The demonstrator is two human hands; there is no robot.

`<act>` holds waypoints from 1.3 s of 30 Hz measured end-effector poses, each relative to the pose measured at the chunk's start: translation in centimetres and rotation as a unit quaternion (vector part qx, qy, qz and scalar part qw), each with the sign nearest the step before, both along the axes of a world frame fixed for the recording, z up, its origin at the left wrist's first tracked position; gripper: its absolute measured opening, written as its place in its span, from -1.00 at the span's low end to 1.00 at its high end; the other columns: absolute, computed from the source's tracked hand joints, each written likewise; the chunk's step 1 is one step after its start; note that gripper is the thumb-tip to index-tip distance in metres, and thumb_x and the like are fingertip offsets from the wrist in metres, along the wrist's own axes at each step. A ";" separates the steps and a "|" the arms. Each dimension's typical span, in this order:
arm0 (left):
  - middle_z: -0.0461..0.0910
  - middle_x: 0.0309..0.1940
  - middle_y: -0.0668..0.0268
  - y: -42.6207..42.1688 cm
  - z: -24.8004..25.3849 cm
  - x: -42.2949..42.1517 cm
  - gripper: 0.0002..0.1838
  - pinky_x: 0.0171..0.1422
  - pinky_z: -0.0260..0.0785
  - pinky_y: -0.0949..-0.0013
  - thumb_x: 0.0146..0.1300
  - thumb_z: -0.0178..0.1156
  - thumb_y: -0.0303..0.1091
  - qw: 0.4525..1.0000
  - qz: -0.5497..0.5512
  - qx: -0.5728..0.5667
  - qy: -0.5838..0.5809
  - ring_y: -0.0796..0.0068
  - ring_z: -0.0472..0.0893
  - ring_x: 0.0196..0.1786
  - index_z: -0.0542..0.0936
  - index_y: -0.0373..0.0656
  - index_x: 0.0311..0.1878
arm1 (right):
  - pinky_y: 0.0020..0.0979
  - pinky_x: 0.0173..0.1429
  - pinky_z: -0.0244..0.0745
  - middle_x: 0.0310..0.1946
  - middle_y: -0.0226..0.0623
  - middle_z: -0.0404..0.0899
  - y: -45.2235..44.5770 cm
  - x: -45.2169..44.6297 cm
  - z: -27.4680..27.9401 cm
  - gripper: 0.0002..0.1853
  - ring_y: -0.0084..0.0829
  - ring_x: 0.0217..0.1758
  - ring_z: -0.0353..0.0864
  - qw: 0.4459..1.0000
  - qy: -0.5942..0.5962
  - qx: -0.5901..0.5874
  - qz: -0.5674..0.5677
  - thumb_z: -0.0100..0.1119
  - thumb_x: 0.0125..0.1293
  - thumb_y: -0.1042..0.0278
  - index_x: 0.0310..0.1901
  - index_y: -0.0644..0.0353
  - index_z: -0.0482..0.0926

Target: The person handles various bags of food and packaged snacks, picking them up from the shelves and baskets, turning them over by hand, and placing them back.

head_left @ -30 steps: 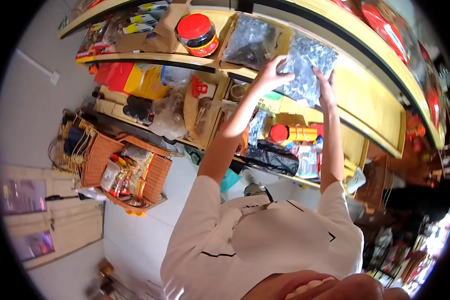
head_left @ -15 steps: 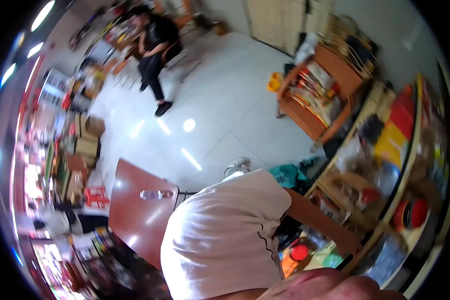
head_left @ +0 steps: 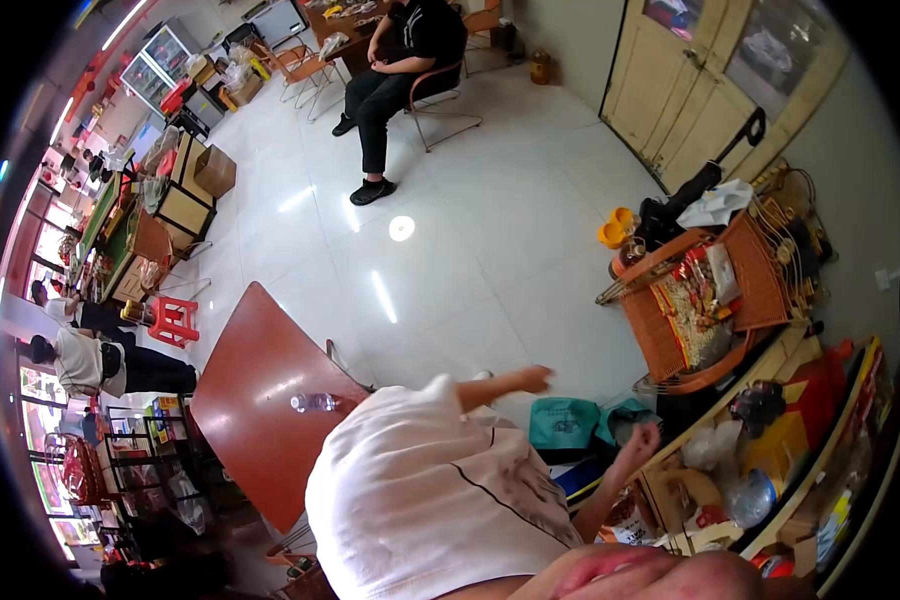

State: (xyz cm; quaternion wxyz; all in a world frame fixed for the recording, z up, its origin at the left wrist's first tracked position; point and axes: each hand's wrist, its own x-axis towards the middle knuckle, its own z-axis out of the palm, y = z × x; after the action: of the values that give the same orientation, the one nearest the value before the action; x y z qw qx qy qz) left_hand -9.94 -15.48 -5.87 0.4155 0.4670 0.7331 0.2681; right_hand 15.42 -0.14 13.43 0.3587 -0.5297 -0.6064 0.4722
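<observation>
My left hand (head_left: 530,379) is held out over the floor, its fingers loosely bent, with nothing visible in it. Nearest to it is a teal bag (head_left: 560,424) on the floor. My right hand (head_left: 636,446) hovers beside the shelf, its fingers curled but apart, and no object shows in it. A second teal piece (head_left: 620,415), perhaps part of another bag, is just beyond that hand. On the shelf (head_left: 705,440) are a clear plastic bag (head_left: 712,447), a yellow and red box (head_left: 785,425) and a clear round container (head_left: 750,500).
Behind me stands a reddish-brown table (head_left: 260,400) with a clear bottle (head_left: 313,402) on it. A wicker chair (head_left: 660,335) holds packets. One person (head_left: 400,75) sits farther off; another (head_left: 120,365) stands at left. A red stool (head_left: 174,322) is near that person.
My left arm has drawn back from the shelf, out over the floor. My right hand has come into view beside the shelf. The view has shifted, showing more of the cabinet and wicker chair.
</observation>
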 end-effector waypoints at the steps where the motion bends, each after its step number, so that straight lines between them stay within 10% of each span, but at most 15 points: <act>1: 0.54 0.12 -0.04 -4.7 -0.5 -4.3 -0.46 0.26 0.37 0.04 0.20 0.25 -0.15 0.988 0.069 -0.133 0.028 -0.05 0.52 0.17 0.49 -0.18 0.22 | -0.27 0.17 0.40 0.14 -0.13 0.45 -0.7 -2.0 -2.7 -0.56 -0.19 0.16 0.46 0.998 0.005 -0.064 0.012 0.21 0.33 0.25 0.18 0.24 0.44; 7: 0.57 0.04 -0.16 -27.4 -0.4 -20.9 -0.45 0.19 0.41 -0.01 0.21 0.12 -0.04 0.853 0.455 -0.242 0.090 -0.14 0.54 0.13 0.51 -0.33 0.10 | -0.17 0.24 0.31 0.16 -0.15 0.44 2.2 -11.3 -6.5 -0.53 -0.18 0.18 0.46 0.943 -0.079 -0.319 0.048 0.15 0.33 0.13 0.19 0.20 0.45; 11: 0.57 0.04 -0.16 -27.0 1.8 -25.5 -0.43 0.24 0.39 0.03 0.23 0.11 -0.03 0.848 0.459 -0.247 0.094 -0.13 0.53 0.16 0.50 -0.31 0.14 | -0.10 0.23 0.28 0.15 -0.19 0.41 6.4 -13.8 -9.3 -0.45 -0.13 0.16 0.45 0.914 -0.010 -0.405 0.027 0.13 0.33 0.09 0.26 0.20 0.37; 20: 0.64 -0.03 0.00 0.7 -0.4 -25.2 -0.54 0.16 0.45 0.13 0.21 0.20 -0.20 0.966 0.249 -0.071 -0.022 0.05 0.61 0.05 0.56 -0.23 0.14 | -0.17 0.23 0.35 0.22 -0.18 0.34 21.8 -15.1 -14.1 -0.32 -0.16 0.17 0.41 0.873 0.108 -0.470 -0.071 0.15 0.33 -0.09 0.36 0.10 0.27; 23: 0.57 0.06 0.00 10.9 1.0 -23.8 -0.53 0.21 0.42 0.15 0.24 0.16 -0.22 0.983 0.182 -0.038 0.001 0.10 0.55 0.14 0.52 -0.19 0.20 | -0.07 0.33 0.31 0.40 -0.05 0.19 29.4 -17.8 -13.3 -0.11 0.00 0.38 0.29 0.940 -0.045 -0.333 -0.058 0.06 0.31 -0.29 0.46 0.20 0.09; 26: 0.55 0.07 0.02 20.8 3.3 -22.4 -0.54 0.25 0.37 0.12 0.23 0.17 -0.21 0.982 0.181 0.008 -0.049 0.05 0.52 0.14 0.52 -0.19 0.17 | -0.03 0.25 0.42 0.22 0.09 0.44 41.7 -19.1 -21.1 -0.03 0.04 0.22 0.47 0.930 -0.331 -0.093 -0.133 0.21 0.19 -0.31 0.40 0.32 0.19; 28: 0.54 0.09 0.02 27.1 3.6 -21.4 -0.54 0.28 0.35 0.11 0.23 0.18 -0.19 0.989 0.142 0.026 -0.039 0.04 0.50 0.15 0.52 -0.19 0.16 | -0.06 0.17 0.52 0.25 0.11 0.40 44.0 -24.2 -10.5 -0.09 0.06 0.17 0.52 0.991 -0.105 -0.045 -0.064 0.25 0.23 -0.18 0.41 0.31 0.17; 29: 0.53 0.10 0.01 29.8 3.7 -21.4 -0.54 0.30 0.34 0.10 0.24 0.18 -0.18 0.993 0.107 0.032 -0.038 0.03 0.50 0.16 0.52 -0.20 0.16 | 0.05 0.48 0.18 0.48 -0.03 0.06 46.5 -25.2 -10.6 -0.18 -0.05 0.49 0.15 0.996 -0.071 -0.055 -0.027 0.19 0.37 0.03 0.49 0.19 0.01; 35: 0.50 0.15 0.06 44.8 1.4 -20.1 -0.60 0.26 0.37 0.12 0.27 0.22 -0.28 0.994 0.087 0.028 -0.056 0.02 0.48 0.18 0.52 -0.19 0.15 | -0.04 0.40 0.29 0.39 -0.01 0.24 54.3 -25.9 -19.7 -0.17 -0.06 0.42 0.28 0.981 -0.112 0.010 0.155 0.17 0.33 -0.12 0.46 0.18 0.11; 39: 0.55 0.04 0.03 49.9 2.3 -20.4 -0.63 0.06 0.48 0.18 0.27 0.21 -0.38 0.997 0.033 0.040 -0.058 0.07 0.58 0.02 0.52 -0.20 0.14 | -0.10 0.46 0.18 0.41 -0.04 0.23 53.0 -24.7 -21.8 -0.14 -0.09 0.49 0.17 0.968 -0.157 -0.176 0.081 0.09 0.32 -0.27 0.47 0.15 0.13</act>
State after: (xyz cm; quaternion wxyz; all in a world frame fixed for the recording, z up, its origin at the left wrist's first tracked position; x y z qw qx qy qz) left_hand -30.33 34.38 -3.62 0.4291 0.4426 0.7117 0.3369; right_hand -9.27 52.87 -8.42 0.1211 -0.6013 -0.6031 0.5099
